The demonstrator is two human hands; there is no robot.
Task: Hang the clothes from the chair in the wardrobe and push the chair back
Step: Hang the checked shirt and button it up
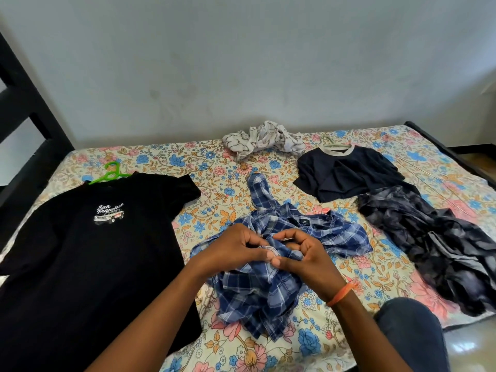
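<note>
step: undoing plaid shirt (271, 264), crumpled mid-bed (214, 162) | grip: left hand (236, 251) + right hand (306, 253) both pinch its front edge | tip: we free buttons 1st, spread flat, then hanger

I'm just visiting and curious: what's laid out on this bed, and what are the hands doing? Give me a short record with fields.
surface: bed with floral sheet
left hand: pinches the blue plaid shirt
right hand: grips the same shirt
on hangers: black San Francisco T-shirt on green hanger; navy T-shirt on pale hanger
loose: white patterned garment; dark grey patterned garment
chair, wardrobe: not in view
</note>
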